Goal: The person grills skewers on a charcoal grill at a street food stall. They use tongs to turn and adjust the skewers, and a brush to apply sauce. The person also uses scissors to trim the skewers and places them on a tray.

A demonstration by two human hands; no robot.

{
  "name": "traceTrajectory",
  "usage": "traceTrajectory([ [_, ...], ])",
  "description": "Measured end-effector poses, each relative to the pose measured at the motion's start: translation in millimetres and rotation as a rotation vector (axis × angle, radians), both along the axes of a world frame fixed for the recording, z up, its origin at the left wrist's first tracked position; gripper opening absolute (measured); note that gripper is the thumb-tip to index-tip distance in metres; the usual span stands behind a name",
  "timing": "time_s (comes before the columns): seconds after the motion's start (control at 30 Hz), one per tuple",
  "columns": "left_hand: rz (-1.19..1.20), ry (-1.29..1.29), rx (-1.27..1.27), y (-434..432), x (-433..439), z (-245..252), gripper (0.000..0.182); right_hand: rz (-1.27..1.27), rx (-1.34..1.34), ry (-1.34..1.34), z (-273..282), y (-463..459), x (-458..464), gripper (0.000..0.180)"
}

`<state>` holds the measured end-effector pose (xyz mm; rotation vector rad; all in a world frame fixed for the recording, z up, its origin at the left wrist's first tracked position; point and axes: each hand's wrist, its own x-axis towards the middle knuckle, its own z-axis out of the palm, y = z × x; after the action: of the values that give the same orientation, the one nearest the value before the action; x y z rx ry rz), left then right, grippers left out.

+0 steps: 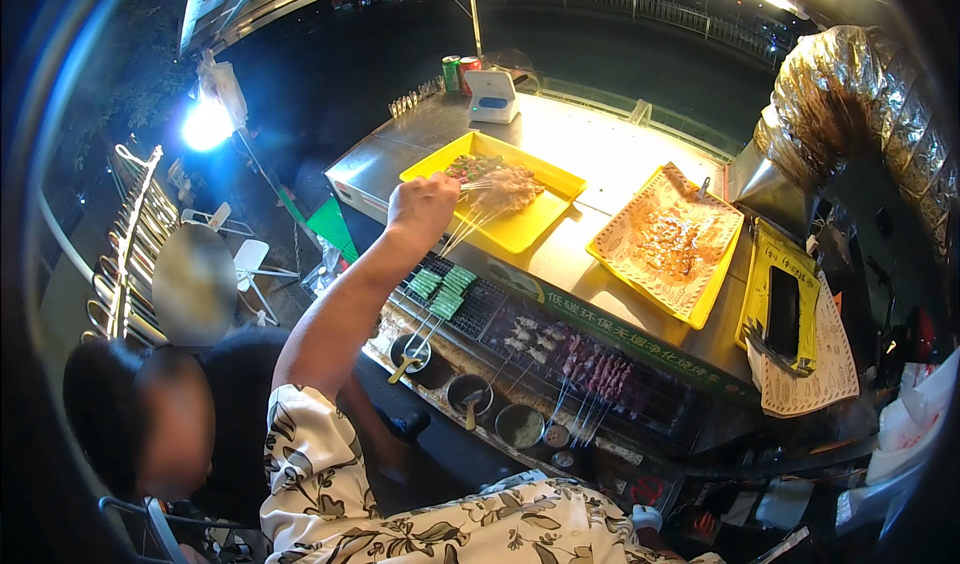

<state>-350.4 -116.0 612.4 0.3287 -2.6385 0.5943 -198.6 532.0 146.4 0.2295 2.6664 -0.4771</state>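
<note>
My left hand [424, 205] reaches over the near left edge of a yellow tray [559, 181]. Its fingers are closed on the stick ends of some meat skewers [480, 184]. More pale skewered meat [514, 191] lies in that tray, sticks towards me, beside dark meat with green bits [474, 168]. Low in the picture, close to my floral shirt, a pale-gloved hand [646, 517] shows, apparently my right; its fingers are too small and dark to read. Below the tray, green skewered food [446, 292] rests on the grill [484, 312].
A second yellow tray [697, 312], lined with printed paper, holds sauced food. Meat skewers [600, 372] lie farther right on the grill. Seasoning bowls [519, 425] line its near ledge. At left are people [172, 421]. A phone [782, 316] and white payment device [492, 97] sit on the counter.
</note>
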Motion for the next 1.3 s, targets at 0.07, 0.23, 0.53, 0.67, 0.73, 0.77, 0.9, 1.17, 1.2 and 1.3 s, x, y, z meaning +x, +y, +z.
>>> traceTrajectory([
  [0.07, 0.015, 0.031, 0.013, 1.0, -0.5, 3.2, 0.012, -0.074, -0.028, -0.039, 14.2, -6.1, -0.1, 0.031],
  [0.23, -0.045, 0.228, 0.135, -1.1, 5.3, 14.8, 0.013, 0.154, 0.085, 0.134, 33.3, -13.5, 4.5, 0.032],
  [0.53, -0.266, 0.349, 1.245, -13.1, 23.7, 23.4, 0.022, 0.311, 0.119, 0.111, -11.1, 11.1, 8.0, 0.031],
  [0.67, -0.203, 0.111, 2.173, -2.4, 37.0, 22.6, 0.021, 0.036, 0.1, 0.003, -36.5, 12.4, 3.6, 0.039],
  [0.73, -0.192, 0.075, 2.323, 4.4, 39.7, 17.9, 0.022, 0.039, 0.065, 0.059, -43.6, 11.9, 1.8, 0.039],
  [0.77, -0.218, 0.065, 2.346, 6.9, 41.6, 15.9, 0.022, 0.039, 0.062, 0.081, -45.1, 12.3, 1.3, 0.038],
  [0.9, -0.267, 0.045, 2.383, 16.0, 47.5, 14.5, 0.022, 0.364, 0.103, 0.191, -42.9, 15.7, -7.5, 0.029],
  [1.17, -0.326, 0.325, 2.231, 32.6, 81.5, 13.2, 0.024, 0.644, 0.277, 0.529, -35.3, 4.2, -22.0, 0.024],
  [1.2, -0.261, 0.357, 2.255, 33.1, 92.5, 8.4, 0.024, 0.385, 0.227, -0.105, -35.4, -2.3, -29.0, 0.021],
  [1.3, -0.426, 0.371, 2.29, 36.6, 124.0, -15.8, 0.022, 0.204, 0.035, -0.012, -19.4, -5.6, -31.6, 0.03],
])
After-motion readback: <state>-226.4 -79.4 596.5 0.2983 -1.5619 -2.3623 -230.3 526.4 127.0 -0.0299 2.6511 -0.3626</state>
